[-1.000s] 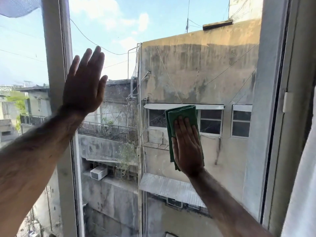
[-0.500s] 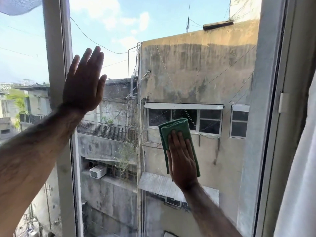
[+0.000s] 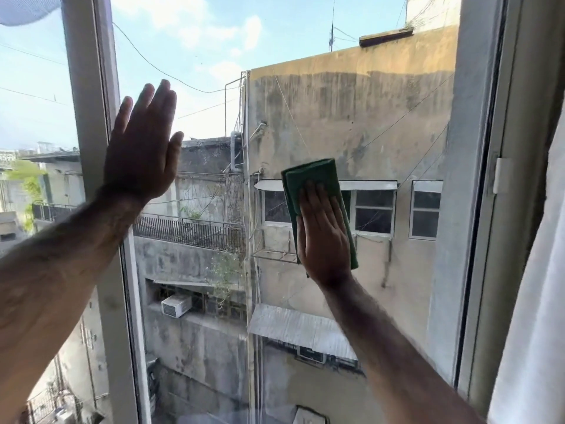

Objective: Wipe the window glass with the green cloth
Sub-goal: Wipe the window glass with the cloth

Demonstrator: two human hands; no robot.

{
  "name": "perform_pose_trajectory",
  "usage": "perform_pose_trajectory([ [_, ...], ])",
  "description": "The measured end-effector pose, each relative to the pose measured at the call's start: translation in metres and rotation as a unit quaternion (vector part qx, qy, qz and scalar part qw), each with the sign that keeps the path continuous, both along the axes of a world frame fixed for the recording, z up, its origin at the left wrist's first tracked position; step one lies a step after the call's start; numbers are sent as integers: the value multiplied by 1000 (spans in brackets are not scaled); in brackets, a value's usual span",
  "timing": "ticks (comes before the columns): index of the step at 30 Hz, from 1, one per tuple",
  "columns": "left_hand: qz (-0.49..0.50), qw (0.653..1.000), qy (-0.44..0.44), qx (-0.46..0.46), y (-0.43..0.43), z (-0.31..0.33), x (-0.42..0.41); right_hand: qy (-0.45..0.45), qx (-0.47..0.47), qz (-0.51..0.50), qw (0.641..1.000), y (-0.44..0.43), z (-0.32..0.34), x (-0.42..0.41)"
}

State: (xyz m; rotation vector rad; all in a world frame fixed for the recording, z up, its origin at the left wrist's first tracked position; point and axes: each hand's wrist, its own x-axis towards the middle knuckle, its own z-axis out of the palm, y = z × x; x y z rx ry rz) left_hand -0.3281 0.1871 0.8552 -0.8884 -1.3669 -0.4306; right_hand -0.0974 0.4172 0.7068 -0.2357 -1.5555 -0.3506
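Observation:
My right hand lies flat on the folded green cloth and presses it against the window glass near the pane's middle. The cloth's top edge and right side stick out past my fingers; the rest is hidden under my palm. Higher up on the left, my left hand rests flat on the same pane with its fingers together and pointing up, holding nothing, beside the white vertical frame bar.
The white window frame with a small latch borders the pane on the right. A white curtain hangs at the far right edge. Concrete buildings and sky show through the glass.
My right hand slid the cloth down and slightly left on the glass, then back up to a higher spot. My left hand stayed where it was.

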Motion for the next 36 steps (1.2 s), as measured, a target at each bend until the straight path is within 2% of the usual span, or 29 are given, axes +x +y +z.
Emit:
perform_pose_trajectory([
  [3, -3, 1000, 2, 2, 1, -1, -2, -50, -16, 7, 999, 3, -52, 14],
  [5, -5, 1000, 1, 7, 3, -1, -2, -65, -4, 1, 998, 8, -60, 22],
  [7, -2, 1000, 1, 5, 3, 0, -2, -66, 1, -12, 998, 7, -44, 23],
  [12, -4, 1000, 5, 10, 4, 0, -1, 13, -4, -15, 1000, 4, 46, 1],
  [14, -1, 1000, 4, 7, 2, 0, -2, 3, 0, -26, 1000, 5, 55, -4],
  [24, -9, 1000, -1, 2, 2, -2, 2, -96, -24, -75, 992, 25, -68, 17],
  [27, -11, 1000, -2, 3, 1, 0, 6, -9, -115, -88, 989, 14, -45, 9],
  [29, -13, 1000, -3, 0, 2, 0, 7, 88, -197, -95, 972, 1, -13, -6],
  [31, -11, 1000, -4, 4, 2, 1, 8, 152, -227, -90, 958, -15, 18, -25],
  [33, -8, 1000, -2, 8, 2, 1, 6, 123, -176, -70, 974, -37, 32, -49],
  [35, -3, 1000, -1, 6, 1, 0, 7, -41, -12, -28, 999, -59, 24, -72],
  [36, 1, 1000, 0, 3, 0, 0, 7, -135, 83, -26, 987, -65, 15, -78],
])
